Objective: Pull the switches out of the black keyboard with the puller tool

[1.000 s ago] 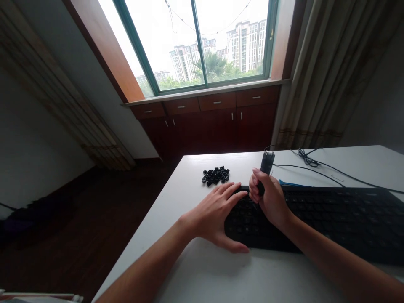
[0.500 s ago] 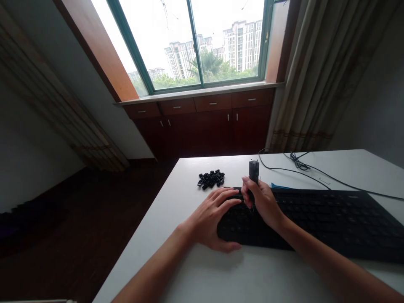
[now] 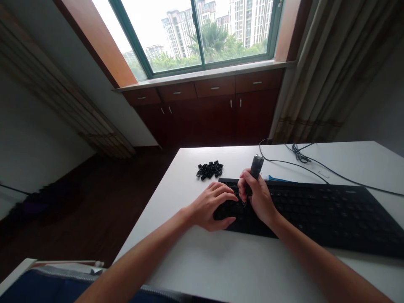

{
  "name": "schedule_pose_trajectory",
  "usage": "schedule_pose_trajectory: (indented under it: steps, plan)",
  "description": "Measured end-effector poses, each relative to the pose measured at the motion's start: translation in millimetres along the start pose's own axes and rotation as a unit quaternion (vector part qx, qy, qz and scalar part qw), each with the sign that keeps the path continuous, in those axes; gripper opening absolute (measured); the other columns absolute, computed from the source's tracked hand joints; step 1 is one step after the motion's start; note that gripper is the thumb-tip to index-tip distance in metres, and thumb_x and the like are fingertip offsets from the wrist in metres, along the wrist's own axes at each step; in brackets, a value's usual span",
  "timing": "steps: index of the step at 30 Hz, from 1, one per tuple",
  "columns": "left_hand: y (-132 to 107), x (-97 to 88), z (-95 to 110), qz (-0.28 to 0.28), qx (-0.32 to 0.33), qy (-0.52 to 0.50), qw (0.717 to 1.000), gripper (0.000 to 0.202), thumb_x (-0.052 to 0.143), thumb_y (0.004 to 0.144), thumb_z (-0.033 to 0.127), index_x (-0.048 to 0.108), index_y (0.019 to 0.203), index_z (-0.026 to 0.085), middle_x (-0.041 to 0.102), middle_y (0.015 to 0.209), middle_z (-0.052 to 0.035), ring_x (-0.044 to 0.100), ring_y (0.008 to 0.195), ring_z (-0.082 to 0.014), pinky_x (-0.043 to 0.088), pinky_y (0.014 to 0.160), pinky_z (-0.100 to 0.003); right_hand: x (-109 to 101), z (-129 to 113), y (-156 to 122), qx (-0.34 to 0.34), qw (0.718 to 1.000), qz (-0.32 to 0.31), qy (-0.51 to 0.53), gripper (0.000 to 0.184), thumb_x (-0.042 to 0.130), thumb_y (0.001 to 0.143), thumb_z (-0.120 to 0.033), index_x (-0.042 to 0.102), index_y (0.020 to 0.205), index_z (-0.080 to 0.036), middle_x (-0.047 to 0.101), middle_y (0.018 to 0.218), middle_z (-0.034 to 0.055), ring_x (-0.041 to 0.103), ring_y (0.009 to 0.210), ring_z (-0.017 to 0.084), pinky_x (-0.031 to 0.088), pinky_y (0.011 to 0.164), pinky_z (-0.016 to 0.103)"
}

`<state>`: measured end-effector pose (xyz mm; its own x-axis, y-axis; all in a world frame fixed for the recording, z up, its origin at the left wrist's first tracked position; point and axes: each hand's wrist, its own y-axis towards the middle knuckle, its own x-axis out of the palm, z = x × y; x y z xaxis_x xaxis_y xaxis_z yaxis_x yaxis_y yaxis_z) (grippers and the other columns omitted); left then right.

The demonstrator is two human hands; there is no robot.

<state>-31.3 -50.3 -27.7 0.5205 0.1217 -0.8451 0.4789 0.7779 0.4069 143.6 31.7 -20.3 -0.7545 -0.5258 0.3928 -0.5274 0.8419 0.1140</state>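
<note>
A black keyboard (image 3: 318, 214) lies across the white table. My left hand (image 3: 213, 206) rests over its left end, fingers spread and thumb apart near the front edge. In my right hand (image 3: 257, 195) is a black-handled keycap puller (image 3: 257, 165), gripped in the fist and leaning to the right. Its thin wire tips point down at the keys on the left part of the keyboard; whether they hook a key is too small to tell. Beyond the left hand sits a pile of loose black keycaps (image 3: 210, 169).
A blue brush (image 3: 277, 179) lies behind the keyboard, partly hidden by the right hand. A black cable (image 3: 301, 155) runs along the back right of the white table (image 3: 202, 265). Blue fabric with a zip (image 3: 59, 286) shows at bottom left.
The view has tipped downward. My right hand has tilted the keycap puller's handle to the right, with its wire tips now showing over the keys. My left hand stays at the keyboard's left end.
</note>
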Motion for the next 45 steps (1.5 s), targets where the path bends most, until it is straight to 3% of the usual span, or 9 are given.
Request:
schedule_pose_trajectory:
  steps: [6, 11, 21, 26, 34, 45]
  plan:
    - [-3.2, 1.2, 14.1, 0.0, -0.075, -0.034, 0.997, 0.032, 0.059, 0.09, 0.028, 0.057, 0.121, 0.022, 0.067, 0.116, -0.0095, 0.06, 0.107, -0.0244, 0.043, 0.099, -0.044, -0.7, -7.3, -7.6, -0.009, 0.995, -0.033, -0.093, 0.035, 0.055, 0.096, -0.053, 0.057, 0.081, -0.021, 0.054, 0.064, -0.0024, 0.047, 0.054, 0.013, 0.041, 0.054, 0.027]
    - [-4.8, -0.1, 17.2, -0.002, -0.09, -0.054, 0.994, 0.032, 0.061, 0.089, 0.03, 0.057, 0.12, 0.022, 0.067, 0.118, -0.009, 0.058, 0.109, -0.025, 0.042, 0.099, -0.045, -2.8, -9.0, -9.0, -0.021, 0.99, -0.031, -0.137, 0.035, 0.047, 0.101, -0.049, 0.058, 0.083, -0.021, 0.055, 0.072, -0.0005, 0.051, 0.064, 0.015, 0.044, 0.064, 0.028]
    - [-5.0, 2.7, 11.2, 0.006, -0.081, -0.076, 0.994, 0.034, 0.062, 0.087, 0.034, 0.059, 0.118, 0.022, 0.065, 0.12, -0.0085, 0.057, 0.108, -0.0252, 0.041, 0.098, -0.045, -4.8, -6.7, -13.7, -0.052, 0.961, -0.067, -0.263, 0.035, 0.041, 0.105, -0.045, 0.058, 0.084, -0.021, 0.056, 0.078, 0.001, 0.052, 0.072, 0.016, 0.042, 0.07, 0.03]
    - [-0.8, 4.5, 11.4, 0.002, -0.086, -0.084, 0.993, 0.038, 0.062, 0.085, 0.035, 0.058, 0.12, 0.021, 0.064, 0.122, -0.0082, 0.056, 0.11, -0.0261, 0.04, 0.1, -0.045, -4.2, -4.6, -12.9, -0.039, 0.961, -0.064, -0.266, 0.037, 0.041, 0.105, -0.045, 0.058, 0.083, -0.021, 0.056, 0.074, 0.0004, 0.051, 0.068, 0.015, 0.042, 0.069, 0.03]
    - [-1.8, 4.0, 10.4, -0.009, -0.067, -0.085, 0.994, 0.037, 0.061, 0.085, 0.036, 0.06, 0.119, 0.022, 0.063, 0.124, -0.0075, 0.054, 0.115, -0.0263, 0.037, 0.103, -0.045, -2.1, -7.4, -10.3, -0.015, 0.963, -0.033, -0.266, 0.044, 0.043, 0.102, -0.052, 0.057, 0.077, -0.02, 0.056, 0.068, 0.0, 0.049, 0.06, 0.013, 0.037, 0.053, 0.027]
    - [-3.1, 3.9, 12.6, 0.0, -0.086, -0.072, 0.994, 0.034, 0.063, 0.084, 0.035, 0.061, 0.116, 0.023, 0.063, 0.123, -0.0072, 0.054, 0.114, -0.0252, 0.036, 0.104, -0.044, -3.7, -0.3, -9.4, -0.048, 0.962, -0.015, -0.268, 0.042, 0.048, 0.101, -0.051, 0.056, 0.074, -0.02, 0.054, 0.068, -0.0006, 0.05, 0.063, 0.014, 0.041, 0.063, 0.029]
